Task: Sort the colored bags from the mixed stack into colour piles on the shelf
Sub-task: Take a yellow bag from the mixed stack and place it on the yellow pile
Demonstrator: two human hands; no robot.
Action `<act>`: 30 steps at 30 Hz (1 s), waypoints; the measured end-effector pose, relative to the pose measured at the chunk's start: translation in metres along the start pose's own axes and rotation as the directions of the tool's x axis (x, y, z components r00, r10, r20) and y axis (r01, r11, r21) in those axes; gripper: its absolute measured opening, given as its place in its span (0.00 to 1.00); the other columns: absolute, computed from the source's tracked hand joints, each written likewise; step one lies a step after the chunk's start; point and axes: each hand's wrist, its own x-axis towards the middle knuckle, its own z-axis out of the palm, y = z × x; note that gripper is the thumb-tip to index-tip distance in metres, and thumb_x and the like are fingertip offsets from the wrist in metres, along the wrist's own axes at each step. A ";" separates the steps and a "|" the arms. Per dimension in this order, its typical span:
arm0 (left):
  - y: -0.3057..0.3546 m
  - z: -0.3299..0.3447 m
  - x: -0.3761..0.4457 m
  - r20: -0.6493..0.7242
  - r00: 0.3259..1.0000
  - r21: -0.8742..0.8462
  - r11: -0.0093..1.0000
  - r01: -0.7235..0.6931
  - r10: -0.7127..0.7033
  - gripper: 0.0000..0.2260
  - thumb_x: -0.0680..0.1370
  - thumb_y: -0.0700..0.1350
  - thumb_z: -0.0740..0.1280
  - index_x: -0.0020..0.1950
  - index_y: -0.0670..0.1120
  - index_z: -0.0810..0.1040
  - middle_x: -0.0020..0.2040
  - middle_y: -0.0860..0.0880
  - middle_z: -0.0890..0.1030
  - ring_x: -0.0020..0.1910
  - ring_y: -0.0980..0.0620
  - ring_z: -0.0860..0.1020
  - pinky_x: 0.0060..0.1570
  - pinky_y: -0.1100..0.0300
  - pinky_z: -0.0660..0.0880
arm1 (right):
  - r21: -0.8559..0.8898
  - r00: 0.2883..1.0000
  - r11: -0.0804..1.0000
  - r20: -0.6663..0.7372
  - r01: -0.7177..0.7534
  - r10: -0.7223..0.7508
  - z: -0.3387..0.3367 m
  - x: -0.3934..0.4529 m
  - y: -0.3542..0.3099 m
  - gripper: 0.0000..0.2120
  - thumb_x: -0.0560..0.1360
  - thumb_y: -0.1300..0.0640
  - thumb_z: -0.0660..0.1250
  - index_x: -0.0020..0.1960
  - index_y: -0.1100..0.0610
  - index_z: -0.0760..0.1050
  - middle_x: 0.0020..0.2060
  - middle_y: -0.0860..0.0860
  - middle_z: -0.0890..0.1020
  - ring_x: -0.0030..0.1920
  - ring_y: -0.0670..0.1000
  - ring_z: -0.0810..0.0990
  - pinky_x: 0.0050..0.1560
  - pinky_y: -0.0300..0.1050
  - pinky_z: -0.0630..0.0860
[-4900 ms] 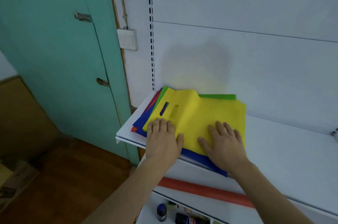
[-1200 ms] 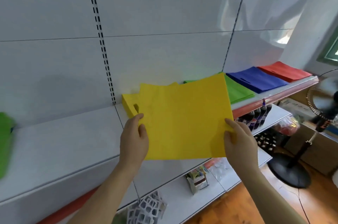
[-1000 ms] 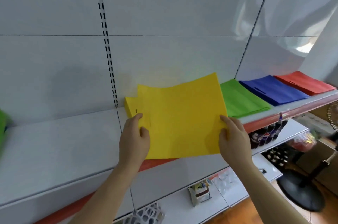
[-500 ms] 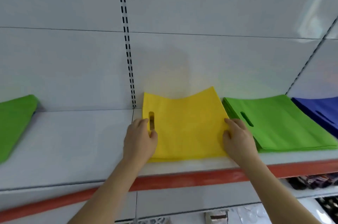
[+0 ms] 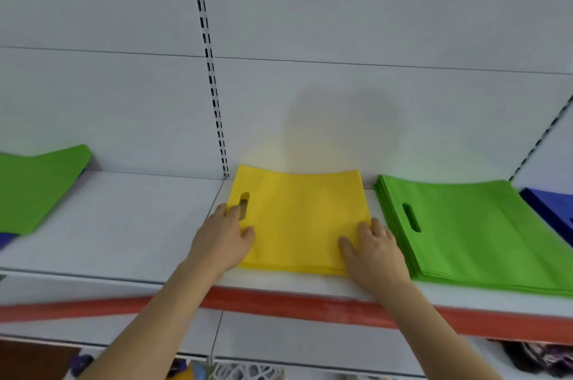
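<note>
Yellow bag flat on the yellow pile, mid-shelf, back edge at the rear wall. My left hand rests fingers-relaxed on its handle end, right hand flat on the front right corner. Green pile just beside.

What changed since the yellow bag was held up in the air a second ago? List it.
The yellow bag came down flat onto the yellow pile on the shelf, left of the green pile. The left hand and right hand no longer hold it up by its edges; they now rest flat on its two sides. The green pile and blue pile kept their order.
</note>
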 end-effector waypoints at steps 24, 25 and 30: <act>-0.070 -0.042 -0.060 -0.325 0.942 -0.002 0.996 0.093 -0.088 0.27 0.83 0.56 0.63 0.78 0.43 0.71 0.80 0.39 0.68 0.80 0.38 0.63 0.78 0.42 0.61 | -0.076 0.949 0.951 -0.078 0.299 -0.304 -0.015 -0.044 -0.118 0.35 0.84 0.32 0.48 0.84 0.50 0.57 0.86 0.55 0.49 0.85 0.58 0.44 0.83 0.58 0.51; -0.086 -0.048 -0.067 -0.338 0.936 -0.005 0.995 0.102 -0.098 0.27 0.83 0.56 0.64 0.78 0.43 0.72 0.80 0.39 0.68 0.80 0.38 0.63 0.78 0.42 0.61 | -0.070 0.943 0.946 -0.082 0.316 -0.321 -0.013 -0.048 -0.136 0.34 0.84 0.33 0.48 0.84 0.50 0.57 0.85 0.55 0.50 0.85 0.59 0.44 0.83 0.58 0.51; -0.184 -0.083 -0.113 -0.359 0.915 -0.016 0.982 0.190 -0.183 0.27 0.83 0.56 0.62 0.78 0.43 0.71 0.80 0.39 0.68 0.79 0.39 0.64 0.78 0.43 0.61 | -0.057 0.901 0.907 -0.103 0.418 -0.421 0.009 -0.078 -0.248 0.34 0.84 0.34 0.49 0.84 0.51 0.59 0.85 0.57 0.53 0.85 0.59 0.46 0.83 0.58 0.53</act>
